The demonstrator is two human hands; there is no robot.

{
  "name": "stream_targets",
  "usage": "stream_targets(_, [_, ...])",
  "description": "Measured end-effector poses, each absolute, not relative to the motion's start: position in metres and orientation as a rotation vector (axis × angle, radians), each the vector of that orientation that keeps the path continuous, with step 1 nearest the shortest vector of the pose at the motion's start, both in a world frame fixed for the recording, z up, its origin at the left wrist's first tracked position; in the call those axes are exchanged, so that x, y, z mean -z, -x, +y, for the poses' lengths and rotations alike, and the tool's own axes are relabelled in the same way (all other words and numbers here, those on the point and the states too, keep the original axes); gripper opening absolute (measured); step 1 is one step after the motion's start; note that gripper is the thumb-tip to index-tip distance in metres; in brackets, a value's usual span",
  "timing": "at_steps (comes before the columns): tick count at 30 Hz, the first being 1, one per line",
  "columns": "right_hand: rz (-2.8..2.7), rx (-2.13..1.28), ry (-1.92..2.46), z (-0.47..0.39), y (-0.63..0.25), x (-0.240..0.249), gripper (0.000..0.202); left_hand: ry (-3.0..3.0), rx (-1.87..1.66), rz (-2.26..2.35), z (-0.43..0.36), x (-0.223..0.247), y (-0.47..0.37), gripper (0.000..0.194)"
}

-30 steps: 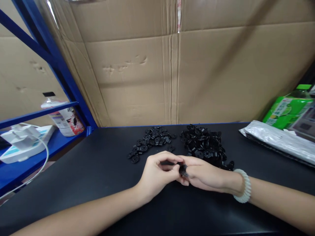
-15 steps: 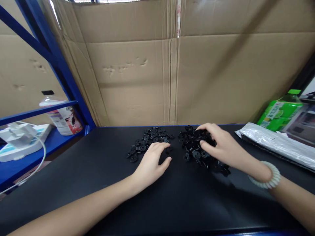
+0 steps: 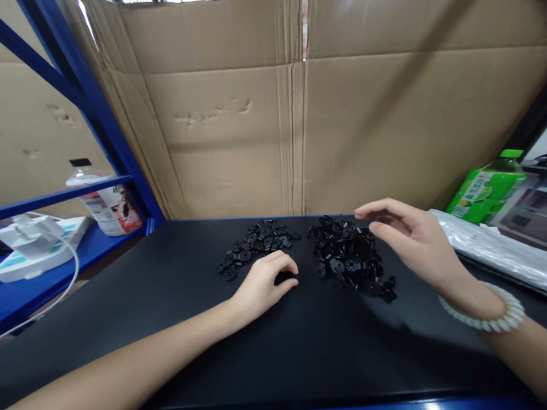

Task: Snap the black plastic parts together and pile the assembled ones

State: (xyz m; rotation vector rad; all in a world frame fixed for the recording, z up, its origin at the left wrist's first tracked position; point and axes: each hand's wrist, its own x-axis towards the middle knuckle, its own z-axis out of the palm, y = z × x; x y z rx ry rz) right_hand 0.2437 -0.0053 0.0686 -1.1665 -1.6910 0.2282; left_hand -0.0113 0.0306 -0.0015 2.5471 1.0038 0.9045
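Right hand point(image 3: 421, 242) comes off the big pile point(image 3: 348, 246), open, seemingly empty, so no fresh part looks picked; left hand point(image 3: 260, 286) curls half-open beside the small pile point(image 3: 267, 234), both piles on the table point(image 3: 256, 359).

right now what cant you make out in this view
All in the head view:
Lower pieces of the right-hand heap of black plastic parts: hidden by upper ones.
Palm of the left hand: hidden by its back.
White plastic power strip: cut off by left edge.
Green plastic bottle's fine print: too small.

Right hand point(image 3: 421, 245) drawn back, left hand point(image 3: 261, 286) curled
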Motion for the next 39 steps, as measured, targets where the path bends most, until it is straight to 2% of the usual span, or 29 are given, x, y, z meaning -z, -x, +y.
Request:
stream_targets(4, [-1.682,-0.933,1.031,-0.022,-0.218,-0.053,0.005,-2.224,-1.093,0.894,0.022,-0.001,0.008,0.016])
stream_targets(7, [-1.549,-1.501,0.966,-0.03,-0.199,-0.035,0.013,-1.92,-1.185,0.769,0.008,-0.006,0.004,0.024])
stream_targets(12, [-1.27,-1.924,0.721,-0.034,-0.186,-0.022,0.031,-1.741,-1.279,0.64,-0.011,-0.012,-0.001,0.021])
stream_targets(21, [-1.257,-1.946,0.558,-0.036,-0.18,-0.017,0.023,-1.817,-1.301,0.561,-0.016,-0.01,-0.004,0.031])
stream_targets(29, [-1.246,-1.938,0.545,-0.031,-0.185,-0.014,0.012,-1.914,-1.319,0.537,-0.018,-0.014,-0.003,0.026])
stream_targets(39, [-1.394,-1.897,0.542,-0.03,-0.184,-0.019,0.033,-2.219,-1.386,0.537,-0.019,-0.016,-0.003,0.028])
